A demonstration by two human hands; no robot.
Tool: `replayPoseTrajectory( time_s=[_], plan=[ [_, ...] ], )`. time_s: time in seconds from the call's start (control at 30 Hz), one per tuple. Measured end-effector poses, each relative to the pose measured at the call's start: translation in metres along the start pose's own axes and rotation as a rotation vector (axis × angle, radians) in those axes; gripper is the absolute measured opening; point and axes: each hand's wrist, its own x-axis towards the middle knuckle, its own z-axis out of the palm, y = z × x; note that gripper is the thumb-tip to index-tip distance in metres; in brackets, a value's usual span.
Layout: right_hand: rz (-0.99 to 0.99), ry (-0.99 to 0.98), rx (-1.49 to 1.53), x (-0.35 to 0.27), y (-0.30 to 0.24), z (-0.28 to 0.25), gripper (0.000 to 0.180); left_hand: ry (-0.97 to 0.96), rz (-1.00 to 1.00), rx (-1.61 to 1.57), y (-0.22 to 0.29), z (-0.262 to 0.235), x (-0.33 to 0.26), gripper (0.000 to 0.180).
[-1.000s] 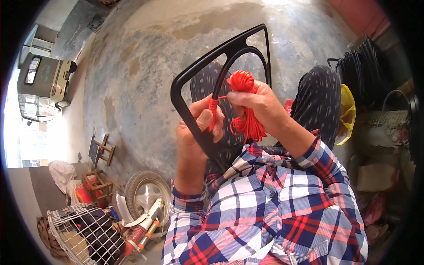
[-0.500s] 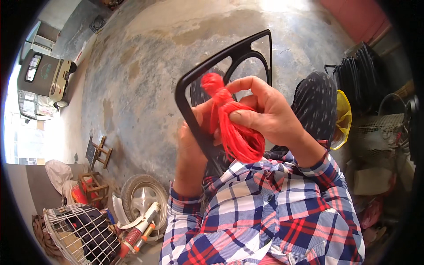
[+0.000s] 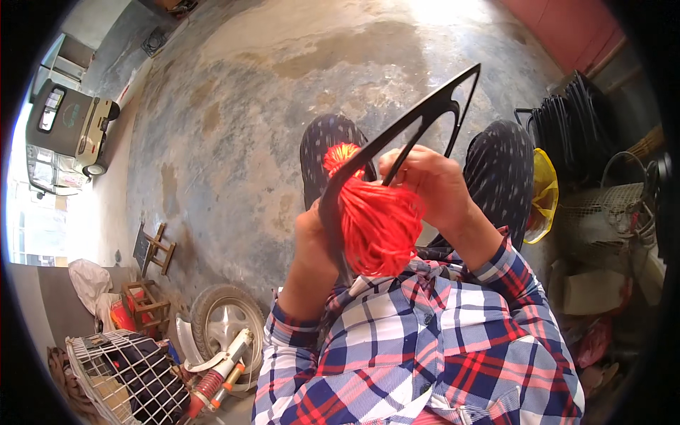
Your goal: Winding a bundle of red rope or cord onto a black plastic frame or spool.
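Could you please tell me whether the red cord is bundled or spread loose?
Bundled: the red cord is gathered into one bunch of loops, with the black frame crossing its upper part.

A red-white-navy plaid shirt (image 3: 453,347) tops flecked trousers (image 3: 500,166).

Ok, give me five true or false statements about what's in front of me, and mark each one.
1. The left hand holds the black frame. True.
2. That black frame lies flat on the floor. False: it is held up, in front of the plaid shirt.
3. A red cord bundle shows between the left hand and the right hand. True.
4. The red cord bundle is spread out in loose single strands. False: it is gathered together.
5. Yellow plastic shows beside the right leg. True.
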Motion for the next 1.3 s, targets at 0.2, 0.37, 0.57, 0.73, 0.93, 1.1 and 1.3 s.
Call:
replayPoseTrajectory(
  time_s=[0.2, 0.37, 0.57, 0.73, 0.93, 1.1, 1.3],
  plan=[
    [0.152, -0.163, 0.032, 0.001, 0.0, 0.037, 0.024, -0.038, 0.023, 0.338, 0.002, 0.016, 0.002, 0.053],
    [-0.179, 0.001, -0.133, 0.011, -0.007, 0.025, 0.027, -0.137, -0.102, -0.281, -0.001, 0.002, 0.008, 0.072],
    [-0.158, 0.115, -0.293, -0.003, -0.019, -0.02, 0.039, -0.116, 0.045, -0.039, 0.008, -0.013, 0.007, 0.077],
    [-0.3, -0.065, -0.091, -0.028, -0.05, 0.006, 0.034, -0.221, 0.082, -0.035, 0.015, -0.038, 0.015, 0.059],
    [-0.285, -0.501, 0.142, -0.056, -0.087, 0.004, 0.033, -0.009, 0.115, -0.093, 0.021, -0.048, 0.008, 0.035],
    [-0.335, -0.413, 0.016, -0.077, -0.097, -0.001, 0.033, -0.056, 0.159, -0.158, 0.021, -0.062, 0.006, 0.029],
    [-0.369, -0.42, -0.066, -0.086, -0.097, 0.0, 0.034, -0.038, 0.175, -0.108, 0.026, -0.055, 0.005, 0.029]
  ],
)
